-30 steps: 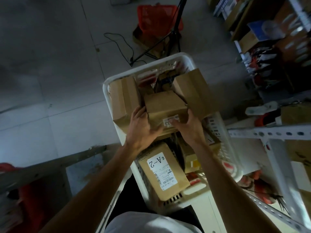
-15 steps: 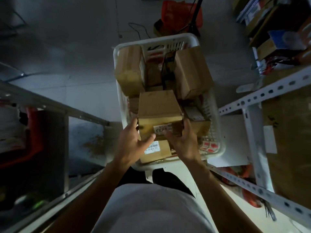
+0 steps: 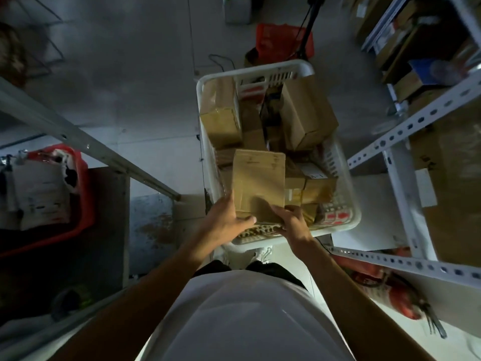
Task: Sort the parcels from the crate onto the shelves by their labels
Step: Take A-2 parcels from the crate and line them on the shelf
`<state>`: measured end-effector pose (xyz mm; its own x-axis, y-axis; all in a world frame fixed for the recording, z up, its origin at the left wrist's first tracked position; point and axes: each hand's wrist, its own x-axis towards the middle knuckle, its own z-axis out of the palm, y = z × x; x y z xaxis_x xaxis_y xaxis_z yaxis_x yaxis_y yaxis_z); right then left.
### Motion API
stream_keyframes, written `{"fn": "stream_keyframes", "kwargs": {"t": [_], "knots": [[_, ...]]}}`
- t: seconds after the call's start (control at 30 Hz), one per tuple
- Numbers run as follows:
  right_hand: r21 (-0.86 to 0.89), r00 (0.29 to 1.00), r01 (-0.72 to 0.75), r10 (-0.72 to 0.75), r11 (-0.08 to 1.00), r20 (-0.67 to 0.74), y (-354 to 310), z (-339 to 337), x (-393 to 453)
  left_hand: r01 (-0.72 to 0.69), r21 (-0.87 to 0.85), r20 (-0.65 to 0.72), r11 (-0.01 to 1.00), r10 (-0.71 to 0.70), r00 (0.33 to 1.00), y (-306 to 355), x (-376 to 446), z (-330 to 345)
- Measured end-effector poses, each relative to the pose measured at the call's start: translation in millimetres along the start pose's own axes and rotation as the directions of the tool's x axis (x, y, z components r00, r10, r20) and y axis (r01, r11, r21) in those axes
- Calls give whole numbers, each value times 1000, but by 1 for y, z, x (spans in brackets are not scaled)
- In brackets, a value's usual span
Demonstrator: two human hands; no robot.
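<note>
Both hands grip one brown cardboard parcel (image 3: 257, 186) at its near end. The left hand (image 3: 226, 220) has its fingers curled under the parcel's left edge, with the thumb (image 3: 247, 220) laid across the near face, pointing toward 3 o'clock. The right hand (image 3: 292, 222) clasps the near right corner, fingers (image 3: 279, 212) bent over the top face and pointing toward 10 o'clock. Neither hand is spread wide; both are closed around the cardboard.

The two bare forearms rise from the bottom of the view and converge toward 12 o'clock, the left from 7 o'clock and the right from 5 o'clock, meeting at the parcel above a white shirt (image 3: 242, 319).

The parcel is a flat, plain-faced box, its long side running toward 12 o'clock, its top showing faint print lines and no readable label. It sits over the near half of the white crate (image 3: 346, 162), above the other parcels; whether it rests on them or is lifted clear cannot be told. Within the crate, a tall box (image 3: 221, 113) stands at 11 o'clock of the held one and a larger tilted box (image 3: 307, 113) at 1 o'clock; a smaller one with a white label (image 3: 316, 175) lies at 3 o'clock, just beside it.

White perforated shelving (image 3: 406, 131) stands at 3 o'clock of the crate, a grey rack rail (image 3: 86, 144) at 9 o'clock, and a red basket (image 3: 282, 43) on the floor at 12 o'clock.
</note>
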<state>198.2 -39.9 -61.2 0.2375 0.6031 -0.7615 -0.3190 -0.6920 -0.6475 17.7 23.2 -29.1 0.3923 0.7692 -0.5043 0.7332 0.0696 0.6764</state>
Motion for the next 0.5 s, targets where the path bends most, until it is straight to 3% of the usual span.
{"fn": "stream_keyframes", "kwargs": {"t": [0.13,0.3,0.5], "knots": [[-21,1000,-30,30,999,-3,5,0,2,-92,177,-31,980,99,995,-1,12,8],[-19,999,-32,32,999,9,15,-6,-2,-64,280,-8,958,69,998,-3,13,26],[-69,999,-16,19,998,47,18,-2,2,-42,130,-17,991,45,999,-12,11,27]]}}
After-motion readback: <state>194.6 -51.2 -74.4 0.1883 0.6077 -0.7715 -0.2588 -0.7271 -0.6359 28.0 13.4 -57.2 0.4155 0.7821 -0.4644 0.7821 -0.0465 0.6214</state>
